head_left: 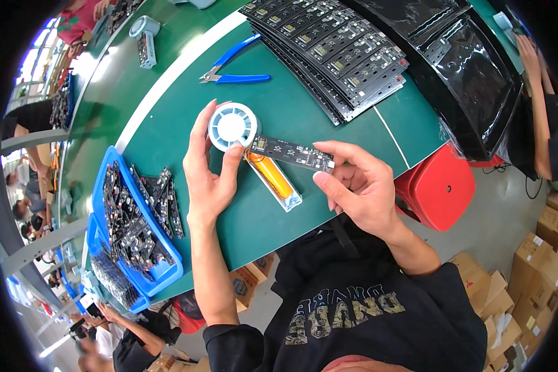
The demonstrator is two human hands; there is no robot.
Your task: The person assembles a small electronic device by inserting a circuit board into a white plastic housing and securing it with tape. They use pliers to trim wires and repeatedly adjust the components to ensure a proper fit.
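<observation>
The left hand (pixel 208 167) is gripping the round white fan (pixel 232 126). At its 3 o'clock, the right hand (pixel 359 186) is pinching the narrow black circuit board (pixel 291 152) above the orange battery (pixel 270 175). Advice: steady both over the table (pixel 304 105), avoiding wire strain.

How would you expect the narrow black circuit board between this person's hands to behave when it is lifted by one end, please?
The circuit board probably stays stiff: the right hand pinches only its end, yet it runs straight. It looks thin and light, held by fingertips alone. It may be fragile where wires seem to join it to the orange battery near the left hand, so tugging could strain them.
</observation>
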